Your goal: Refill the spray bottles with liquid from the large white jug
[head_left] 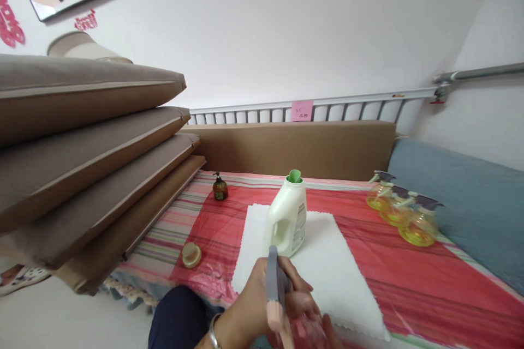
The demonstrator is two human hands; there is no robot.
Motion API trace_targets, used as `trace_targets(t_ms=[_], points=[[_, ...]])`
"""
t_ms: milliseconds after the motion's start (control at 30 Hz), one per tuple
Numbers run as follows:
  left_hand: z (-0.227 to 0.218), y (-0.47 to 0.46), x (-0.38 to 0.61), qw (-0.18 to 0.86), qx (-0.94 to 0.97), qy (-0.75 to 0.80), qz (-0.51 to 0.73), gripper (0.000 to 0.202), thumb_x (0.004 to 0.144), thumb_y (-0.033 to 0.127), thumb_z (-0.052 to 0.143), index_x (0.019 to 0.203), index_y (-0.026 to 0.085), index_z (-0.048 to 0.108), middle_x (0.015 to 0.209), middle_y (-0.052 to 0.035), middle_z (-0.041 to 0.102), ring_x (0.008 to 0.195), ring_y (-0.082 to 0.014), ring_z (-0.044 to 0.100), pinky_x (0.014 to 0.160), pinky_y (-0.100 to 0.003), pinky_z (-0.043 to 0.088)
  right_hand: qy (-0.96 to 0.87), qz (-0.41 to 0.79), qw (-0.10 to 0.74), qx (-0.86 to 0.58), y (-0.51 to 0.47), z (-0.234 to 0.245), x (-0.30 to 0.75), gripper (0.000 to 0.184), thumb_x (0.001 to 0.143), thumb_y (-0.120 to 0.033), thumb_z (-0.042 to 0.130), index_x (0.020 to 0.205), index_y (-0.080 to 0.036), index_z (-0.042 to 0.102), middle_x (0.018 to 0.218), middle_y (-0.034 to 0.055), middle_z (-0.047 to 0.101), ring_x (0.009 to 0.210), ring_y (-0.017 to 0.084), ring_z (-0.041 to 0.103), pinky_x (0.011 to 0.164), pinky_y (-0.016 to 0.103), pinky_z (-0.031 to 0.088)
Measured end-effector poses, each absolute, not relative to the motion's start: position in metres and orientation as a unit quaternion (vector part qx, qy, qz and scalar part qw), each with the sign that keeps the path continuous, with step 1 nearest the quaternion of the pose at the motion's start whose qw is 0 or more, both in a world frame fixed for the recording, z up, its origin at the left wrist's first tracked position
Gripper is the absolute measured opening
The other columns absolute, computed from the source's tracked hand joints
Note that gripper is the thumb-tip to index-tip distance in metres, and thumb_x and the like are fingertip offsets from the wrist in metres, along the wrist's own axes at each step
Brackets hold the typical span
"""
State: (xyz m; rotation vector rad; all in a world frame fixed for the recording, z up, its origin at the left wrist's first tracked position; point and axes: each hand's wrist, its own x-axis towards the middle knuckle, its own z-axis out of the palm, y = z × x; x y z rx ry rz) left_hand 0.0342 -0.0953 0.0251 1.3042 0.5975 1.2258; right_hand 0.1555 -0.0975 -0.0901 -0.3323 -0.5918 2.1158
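My left hand [257, 305], a bangle on its wrist, is closed around a grey spray head [272, 278] with a pale nozzle, low in the middle of the view. Under it sits a blurred pink bottle [305, 332] at the bottom edge. A little of my right hand [329, 335] seems to show beside that bottle, but its fingers are unclear. Just beyond stands a white detergent jug [286, 221] with an uncapped green spout, on a white towel [335, 267].
A red striped cloth [429, 278] covers the surface. On it are three yellow spray bottles [409, 215] at right, a small dark pump bottle [220, 188] and a tan cap [191, 255]. Stacked brown cushions [82, 174] loom at left, a brown board [295, 147] behind.
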Motion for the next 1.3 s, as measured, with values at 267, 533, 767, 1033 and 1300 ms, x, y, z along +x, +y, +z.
trace_targets(t_ms=[267, 533, 767, 1033, 1300], points=[[0.035, -0.078, 0.021, 0.523, 0.525, 0.303, 0.599, 0.028, 0.068, 0.040, 0.070, 0.062, 0.016, 0.056, 0.058, -0.0038, 0.068, 0.059, -0.0194, 0.063, 0.073, -0.037, 0.049, -0.092, 0.911, 0.386, -0.115, -0.105, -0.115, 0.170, 0.042, 0.069, -0.051, 0.071, 0.102, -0.025, 0.068, 0.102, 0.0036, 0.072, 0.092, 0.023, 0.066, 0.066, 0.030, 0.053], [0.032, -0.070, 0.005, 0.444, 0.553, 0.337, 0.619, 0.027, 0.066, 0.040, 0.071, 0.057, 0.017, 0.059, 0.056, -0.0033, 0.067, 0.058, -0.0199, 0.062, 0.072, -0.037, 0.048, -0.040, 0.914, 0.391, -0.098, -0.107, -0.115, 0.172, 0.034, 0.077, -0.040, 0.068, 0.105, -0.019, 0.067, 0.102, 0.0077, 0.072, 0.091, 0.024, 0.066, 0.064, 0.032, 0.054], [0.055, -0.087, 0.000, 0.464, 0.568, 0.345, 0.585, 0.022, 0.070, 0.036, 0.069, 0.063, 0.018, 0.060, 0.062, -0.0029, 0.067, 0.065, -0.0205, 0.064, 0.074, -0.037, 0.048, -0.034, 0.914, 0.395, -0.082, -0.109, -0.115, 0.172, 0.031, 0.081, -0.038, 0.064, 0.108, -0.021, 0.065, 0.106, 0.0069, 0.071, 0.090, 0.022, 0.067, 0.066, 0.033, 0.054], [0.069, -0.098, 0.001, 0.502, 0.588, 0.275, 0.571, 0.024, 0.068, 0.038, 0.072, 0.066, 0.017, 0.062, 0.065, -0.0050, 0.067, 0.061, -0.0180, 0.062, 0.065, -0.032, 0.049, -0.058, 0.913, 0.386, -0.120, -0.108, -0.126, 0.176, 0.036, 0.079, -0.042, 0.066, 0.107, -0.019, 0.065, 0.103, 0.0079, 0.072, 0.091, 0.023, 0.067, 0.065, 0.031, 0.054], [0.074, -0.083, -0.014, 0.435, 0.465, 0.233, 0.735, 0.018, 0.070, 0.027, 0.066, 0.057, 0.016, 0.058, 0.052, 0.0014, 0.057, 0.052, -0.0142, 0.057, 0.059, -0.029, 0.049, -0.080, 0.895, 0.410, -0.155, -0.104, -0.135, 0.180, 0.032, 0.079, -0.045, 0.064, 0.096, -0.018, 0.070, 0.093, 0.0088, 0.075, 0.077, 0.025, 0.069, 0.061, 0.034, 0.055]])
